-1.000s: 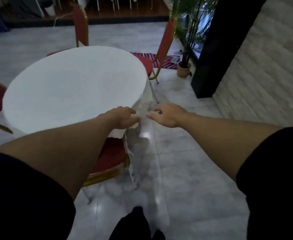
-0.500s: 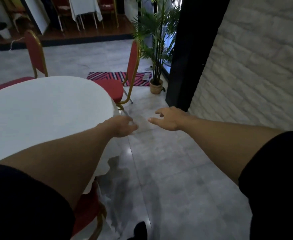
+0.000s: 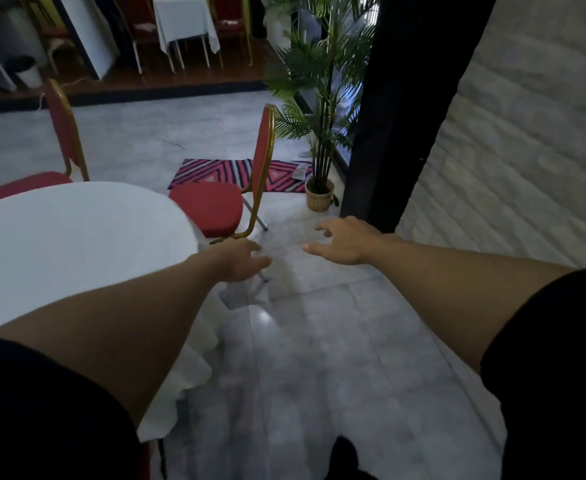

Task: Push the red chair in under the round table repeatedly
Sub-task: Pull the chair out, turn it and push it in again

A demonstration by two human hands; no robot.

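The grey tiled floor (image 3: 319, 375) fills most of the view, with a pale brick wall (image 3: 509, 150) at right and a dark pillar (image 3: 405, 98) beside it. The round table (image 3: 59, 254), under a white cloth, takes up the left side; the cloth hangs in folds at the near edge. A red chair (image 3: 212, 206) with a gold frame stands at the table's far right edge, its seat just beside the cloth and mostly clear of the tabletop, its back turned toward the pillar. A second red chair (image 3: 61, 133) stands at the far side, its seat partly hidden behind the table. A potted palm (image 3: 319, 133) stands next to the pillar, and a striped mat (image 3: 222, 171) lies on the floor behind the nearer chair.

Both arms reach forward above the floor. The left hand (image 3: 239, 259) is loosely spread and holds nothing; it appears just short of the chair's lower frame, though overlap makes contact hard to judge. The right hand (image 3: 345, 242) is splayed, empty, apart from the chair.
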